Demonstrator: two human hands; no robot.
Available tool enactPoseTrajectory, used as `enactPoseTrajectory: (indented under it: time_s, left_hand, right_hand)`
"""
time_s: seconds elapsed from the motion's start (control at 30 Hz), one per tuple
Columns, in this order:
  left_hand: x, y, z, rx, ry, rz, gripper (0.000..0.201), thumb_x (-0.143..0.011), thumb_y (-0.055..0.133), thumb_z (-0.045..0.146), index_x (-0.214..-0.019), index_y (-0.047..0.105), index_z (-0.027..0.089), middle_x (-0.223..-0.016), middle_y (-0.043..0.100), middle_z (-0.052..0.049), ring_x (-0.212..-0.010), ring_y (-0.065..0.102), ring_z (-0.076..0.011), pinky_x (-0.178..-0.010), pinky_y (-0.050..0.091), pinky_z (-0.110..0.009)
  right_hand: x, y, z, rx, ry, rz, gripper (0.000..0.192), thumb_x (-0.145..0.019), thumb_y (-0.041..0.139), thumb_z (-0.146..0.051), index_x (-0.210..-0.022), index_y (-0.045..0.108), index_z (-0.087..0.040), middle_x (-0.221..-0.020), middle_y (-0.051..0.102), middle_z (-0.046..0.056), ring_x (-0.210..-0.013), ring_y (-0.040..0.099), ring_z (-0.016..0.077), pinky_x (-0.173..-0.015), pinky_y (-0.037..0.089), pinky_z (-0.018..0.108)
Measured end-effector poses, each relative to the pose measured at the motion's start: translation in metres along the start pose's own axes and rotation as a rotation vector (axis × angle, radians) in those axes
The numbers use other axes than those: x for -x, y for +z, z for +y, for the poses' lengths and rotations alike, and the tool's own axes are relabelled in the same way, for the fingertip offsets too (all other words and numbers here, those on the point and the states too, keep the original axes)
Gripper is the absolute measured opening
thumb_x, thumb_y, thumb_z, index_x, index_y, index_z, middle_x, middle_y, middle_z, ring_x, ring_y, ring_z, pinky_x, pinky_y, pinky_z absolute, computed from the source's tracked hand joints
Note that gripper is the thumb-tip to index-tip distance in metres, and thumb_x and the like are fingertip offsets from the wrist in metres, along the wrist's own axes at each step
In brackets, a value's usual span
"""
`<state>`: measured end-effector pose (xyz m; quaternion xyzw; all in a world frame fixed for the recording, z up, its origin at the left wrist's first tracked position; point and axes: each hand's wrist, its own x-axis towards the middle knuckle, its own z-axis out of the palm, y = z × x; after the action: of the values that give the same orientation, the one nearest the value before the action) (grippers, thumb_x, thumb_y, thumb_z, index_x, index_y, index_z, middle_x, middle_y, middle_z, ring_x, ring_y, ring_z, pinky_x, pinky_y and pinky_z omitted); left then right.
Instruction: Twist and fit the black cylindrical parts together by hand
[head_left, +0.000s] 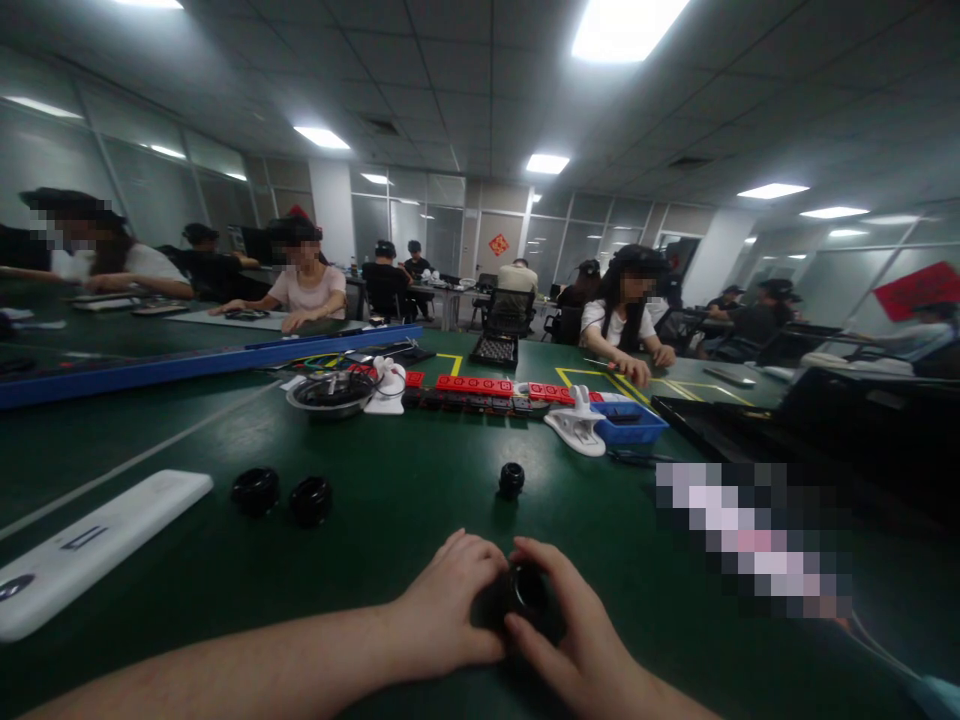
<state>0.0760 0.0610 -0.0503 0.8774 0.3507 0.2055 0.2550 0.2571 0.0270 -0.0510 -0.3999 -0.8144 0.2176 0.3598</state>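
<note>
Two bare hands close around a black hollow fitting (pixel 529 588) at the lower centre of the frame, above a green table (pixel 405 480). The fitting's round mouth faces right and somewhat toward the viewer, so its long axis appears to run roughly left to right; fingers and shadow cover much of the body, and its exact tilt cannot be told, nor whether it touches the tabletop.

The left hand (pixel 457 600) reaches in from the lower left, its forearm stretched low across the frame, back of the hand upward, fingers bent and thumb below them, gripping the fitting's left end. The right hand (pixel 577 630) comes from the lower right, fingers aimed up and left, with forefinger and thumb curved to pinch the mouth end from the far and near sides.

Just beyond the hands, a smaller black fitting (pixel 511 481) rests alone on the table. Two black rings (pixel 310 498) lie side by side at centre left, near a long white device (pixel 112 550) slanting through the lower left. Farther back, a metal bowl (pixel 330 402), a row of red blocks (pixel 474 386) and a blue tray (pixel 634 428) cross the middle of the frame.
</note>
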Motion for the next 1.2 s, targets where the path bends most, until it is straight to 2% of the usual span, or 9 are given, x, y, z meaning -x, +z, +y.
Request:
enactPoseTrajectory:
  time_s: [0.17,0.3,0.4,0.5,0.63,0.77,0.9,1.07,1.2]
  left_hand:
    - [-0.001,0.0,0.0,-0.011,-0.02,-0.009,0.045,-0.062,0.069,0.03,-0.103,0.053,0.021,-0.106,0.052,-0.005,-0.101,0.046,-0.0237,-0.101,0.018,-0.045]
    - [0.0,0.002,-0.002,-0.01,-0.013,-0.003,0.04,-0.06,0.071,0.033,-0.095,0.056,0.02,-0.104,0.053,-0.004,-0.099,0.046,-0.0235,-0.1,0.022,-0.043]
    - [0.0,0.002,-0.001,-0.013,-0.012,0.012,0.037,-0.06,0.072,0.03,-0.092,0.057,0.019,-0.102,0.054,-0.004,-0.097,0.047,-0.0232,-0.098,0.024,-0.042]
    - [0.0,0.001,0.001,-0.007,-0.004,0.01,0.042,-0.06,0.071,0.027,-0.099,0.056,0.021,-0.103,0.054,-0.003,-0.099,0.047,-0.0231,-0.099,0.024,-0.043]
    - [-0.001,0.001,0.0,-0.016,-0.008,-0.004,0.045,-0.062,0.071,0.031,-0.102,0.056,0.02,-0.105,0.053,-0.005,-0.101,0.046,-0.0237,-0.1,0.02,-0.045]
    - [-0.001,0.002,-0.002,-0.016,-0.006,0.004,0.041,-0.061,0.072,0.034,-0.096,0.058,0.019,-0.104,0.054,-0.004,-0.1,0.047,-0.0231,-0.1,0.021,-0.044]
    - [0.0,0.001,-0.001,-0.023,-0.009,0.017,0.039,-0.059,0.072,0.03,-0.094,0.057,0.02,-0.102,0.054,-0.003,-0.098,0.047,-0.0222,-0.099,0.024,-0.041]
    - [0.0,0.0,0.0,-0.039,-0.001,-0.007,0.045,-0.062,0.07,0.03,-0.103,0.056,0.021,-0.107,0.053,-0.005,-0.102,0.046,-0.0233,-0.1,0.022,-0.043]
    - [0.0,0.001,-0.002,-0.03,-0.009,-0.017,0.046,-0.062,0.071,0.038,-0.102,0.056,0.021,-0.109,0.052,-0.005,-0.103,0.045,-0.0243,-0.101,0.02,-0.044]
  right_hand:
    - [-0.002,-0.002,-0.004,-0.003,-0.072,-0.078,0.063,-0.069,0.05,-0.008,-0.126,0.028,-0.02,-0.123,0.046,0.011,-0.112,0.047,0.0226,-0.095,0.039,0.039]
    - [-0.002,0.001,0.001,0.018,0.01,-0.022,0.065,-0.068,0.06,-0.018,-0.125,0.03,-0.018,-0.12,0.046,0.013,-0.11,0.046,0.026,-0.093,0.04,0.042]
    - [-0.001,0.003,0.005,0.015,0.061,-0.005,0.059,-0.069,0.061,-0.018,-0.121,0.034,-0.019,-0.112,0.05,0.01,-0.103,0.05,0.0239,-0.089,0.043,0.04]
    - [-0.001,0.002,0.004,-0.008,0.004,-0.005,0.053,-0.072,0.054,-0.012,-0.12,0.034,-0.022,-0.112,0.05,0.008,-0.103,0.05,0.0213,-0.089,0.043,0.037]
    - [-0.002,0.0,-0.001,-0.014,-0.072,-0.048,0.063,-0.069,0.051,-0.008,-0.125,0.027,-0.023,-0.121,0.045,0.008,-0.111,0.045,0.0216,-0.095,0.039,0.038]
    - [-0.003,0.001,0.002,0.037,-0.003,-0.039,0.069,-0.067,0.062,-0.018,-0.126,0.026,-0.019,-0.122,0.043,0.012,-0.111,0.044,0.0263,-0.094,0.038,0.044]
    - [-0.001,0.003,0.008,0.032,0.069,-0.039,0.061,-0.069,0.061,-0.017,-0.122,0.031,-0.021,-0.114,0.049,0.01,-0.105,0.049,0.0242,-0.091,0.041,0.042]
    - [0.002,0.001,0.006,0.014,-0.025,-0.081,0.066,-0.072,0.051,-0.01,-0.129,0.02,-0.025,-0.127,0.042,0.009,-0.116,0.043,0.0224,-0.097,0.037,0.042]
    - [0.0,0.001,0.004,0.043,-0.029,-0.083,0.073,-0.069,0.06,-0.017,-0.129,0.02,-0.021,-0.128,0.04,0.012,-0.116,0.041,0.0258,-0.096,0.036,0.045]
